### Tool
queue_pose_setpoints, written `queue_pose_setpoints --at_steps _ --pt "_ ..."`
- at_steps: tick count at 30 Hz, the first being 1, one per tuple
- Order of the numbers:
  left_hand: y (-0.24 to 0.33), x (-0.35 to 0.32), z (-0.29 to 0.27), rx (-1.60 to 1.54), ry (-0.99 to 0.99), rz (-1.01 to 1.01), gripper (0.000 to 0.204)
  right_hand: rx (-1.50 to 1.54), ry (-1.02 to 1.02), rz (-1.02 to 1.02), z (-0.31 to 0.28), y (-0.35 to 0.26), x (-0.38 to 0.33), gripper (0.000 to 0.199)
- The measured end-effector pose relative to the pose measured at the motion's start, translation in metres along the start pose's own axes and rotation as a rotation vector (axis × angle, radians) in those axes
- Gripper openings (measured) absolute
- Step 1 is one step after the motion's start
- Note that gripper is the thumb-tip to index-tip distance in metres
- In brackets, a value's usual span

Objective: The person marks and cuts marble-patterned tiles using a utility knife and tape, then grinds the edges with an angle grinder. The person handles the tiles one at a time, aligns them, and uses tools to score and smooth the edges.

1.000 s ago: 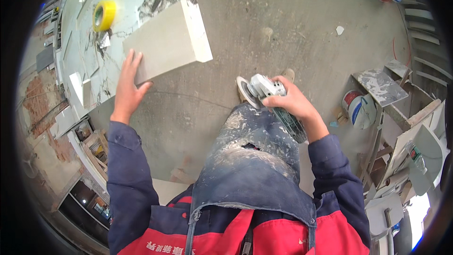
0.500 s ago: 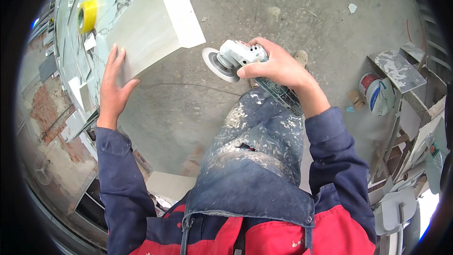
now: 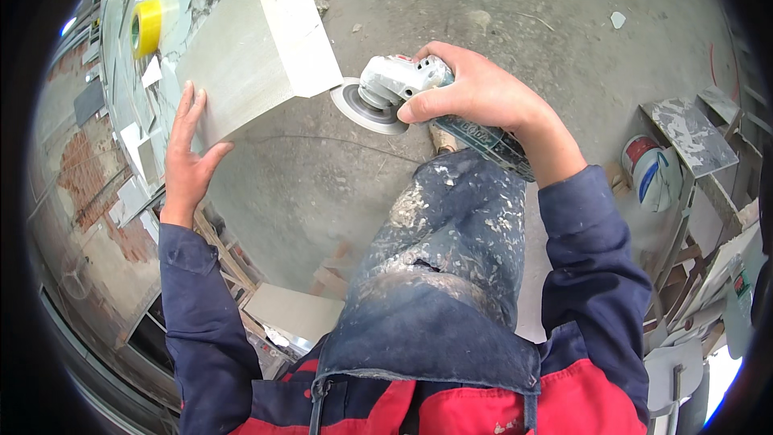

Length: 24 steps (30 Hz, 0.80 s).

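Note:
In my right hand [image 3: 475, 90] is an angle grinder [image 3: 411, 84], gripped round its body, with a thin round disc [image 3: 360, 111] at its head. The disc's edge is right by the near corner of a pale stone-look tile piece [image 3: 241, 56]; whether they touch I cannot tell. A white strip-like face [image 3: 296, 28] runs along the tile's right side. My left hand [image 3: 189, 157] lies with fingers apart on the tile's near left edge. The tile rests on a marble-patterned work surface [image 3: 175, 16].
A yellow tape roll [image 3: 147, 28] stands at the far left of the work surface. On the right are a paint-stained bucket [image 3: 646, 169] and a stand with a speckled slab [image 3: 688, 133]. A cable [image 3: 322, 138] trails over the concrete floor. Another pale panel [image 3: 294, 310] leans near my left elbow.
The grinder in my right hand has shifted slightly left and up, bringing its disc closer to the tile's corner. My left hand stays on the tile's edge.

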<state>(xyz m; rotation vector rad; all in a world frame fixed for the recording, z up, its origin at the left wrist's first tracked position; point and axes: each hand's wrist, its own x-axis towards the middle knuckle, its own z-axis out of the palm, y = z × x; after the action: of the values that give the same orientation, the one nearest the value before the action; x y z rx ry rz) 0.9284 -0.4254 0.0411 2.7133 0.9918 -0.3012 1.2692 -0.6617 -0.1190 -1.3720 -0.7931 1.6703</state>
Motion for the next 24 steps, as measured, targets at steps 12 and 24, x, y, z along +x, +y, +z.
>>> queue_pose_setpoints --at_steps 12,24 --pt "-0.010 -0.001 -0.001 0.004 -0.005 -0.034 0.093 -0.016 0.001 -0.044 -0.001 -0.005 0.015 0.071" --pt "-0.012 -0.001 -0.001 0.008 0.001 -0.019 0.093 -0.019 -0.002 -0.035 0.000 -0.008 0.015 0.070"
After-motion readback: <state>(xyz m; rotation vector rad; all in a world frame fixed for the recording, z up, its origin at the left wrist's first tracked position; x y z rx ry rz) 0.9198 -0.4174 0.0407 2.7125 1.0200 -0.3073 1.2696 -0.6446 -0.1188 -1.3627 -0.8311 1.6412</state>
